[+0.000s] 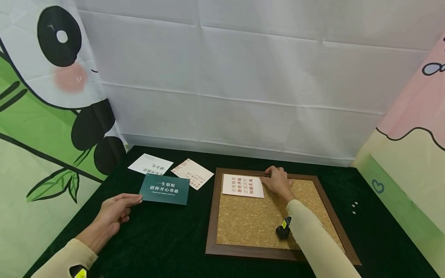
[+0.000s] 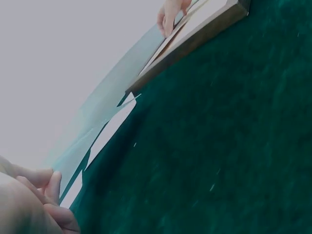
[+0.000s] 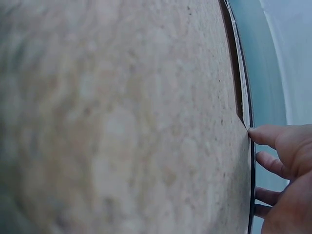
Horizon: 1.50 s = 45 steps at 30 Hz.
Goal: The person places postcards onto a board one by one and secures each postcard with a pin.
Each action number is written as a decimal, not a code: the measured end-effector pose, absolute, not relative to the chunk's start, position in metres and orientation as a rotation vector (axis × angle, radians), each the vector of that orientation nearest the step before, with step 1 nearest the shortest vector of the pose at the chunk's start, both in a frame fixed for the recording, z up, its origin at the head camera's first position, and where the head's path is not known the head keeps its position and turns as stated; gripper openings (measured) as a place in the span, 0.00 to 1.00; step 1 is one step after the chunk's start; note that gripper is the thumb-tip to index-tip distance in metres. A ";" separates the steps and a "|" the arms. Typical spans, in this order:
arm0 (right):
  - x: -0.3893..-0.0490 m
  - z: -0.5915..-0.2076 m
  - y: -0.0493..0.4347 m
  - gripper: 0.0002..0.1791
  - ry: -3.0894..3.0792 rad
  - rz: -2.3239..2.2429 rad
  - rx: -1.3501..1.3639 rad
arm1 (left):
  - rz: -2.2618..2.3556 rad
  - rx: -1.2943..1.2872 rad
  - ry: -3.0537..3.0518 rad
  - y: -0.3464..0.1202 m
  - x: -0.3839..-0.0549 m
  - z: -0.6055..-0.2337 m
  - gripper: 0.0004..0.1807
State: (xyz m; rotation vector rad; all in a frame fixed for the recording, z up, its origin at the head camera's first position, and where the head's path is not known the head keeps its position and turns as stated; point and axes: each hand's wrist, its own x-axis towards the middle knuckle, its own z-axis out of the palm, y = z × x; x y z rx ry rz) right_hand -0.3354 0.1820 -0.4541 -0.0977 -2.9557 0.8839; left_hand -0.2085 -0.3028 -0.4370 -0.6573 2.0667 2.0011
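My left hand (image 1: 112, 214) pinches a dark green postcard (image 1: 166, 189) with white lettering by its left edge, between thumb and fingers. In the left wrist view this card appears nearly edge-on. At the upper left of the framed cork board (image 1: 250, 224) lies a white card (image 1: 242, 185) printed with reddish-brown characters. My right hand (image 1: 278, 181) reaches over the board to that card's upper right corner. Its thumb (image 3: 263, 135) presses at the corner in the right wrist view, while the other fingers spread over the board's top edge.
Left of the board, a white card with green print (image 1: 147, 163) and a cream card (image 1: 193, 173) lie on the dark green cloth (image 1: 167, 239), partly behind the held postcard. Several small white round pieces (image 1: 354, 206) lie right of the board. A white curtain (image 1: 243, 85) hangs behind the table.
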 end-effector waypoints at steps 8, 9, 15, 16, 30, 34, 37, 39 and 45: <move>-0.334 -0.454 0.181 0.19 -2.952 0.905 -0.094 | 2.039 -0.626 2.022 -0.273 -0.200 -0.433 0.04; -0.334 -0.453 0.181 0.19 -2.950 0.905 -0.095 | 2.044 -0.620 2.019 -0.268 -0.199 -0.432 0.04; -0.333 -0.453 0.181 0.18 -2.950 0.900 -0.093 | 2.059 -0.605 2.029 -0.240 -0.193 -0.431 0.06; -0.332 -0.453 0.181 0.18 -2.950 0.900 -0.091 | 2.056 -0.606 2.036 -0.234 -0.193 -0.431 0.07; -0.331 -0.452 0.182 0.20 -2.959 0.881 -0.077 | 2.071 -0.587 2.103 -0.165 -0.184 -0.436 0.09; -0.331 -0.452 0.182 0.19 -2.959 0.885 -0.078 | 2.075 -0.590 2.137 -0.148 -0.183 -0.440 0.08; -0.332 -0.452 0.183 0.19 -2.966 0.886 -0.079 | 2.060 -0.591 2.184 -0.137 -0.183 -0.445 0.06; -0.332 -0.452 0.183 0.19 -2.971 0.887 -0.076 | 2.054 -0.585 2.220 -0.130 -0.182 -0.449 0.05; -0.334 -0.453 0.182 0.20 -2.975 0.876 -0.073 | 2.047 -0.506 2.305 -0.117 -0.180 -0.454 0.06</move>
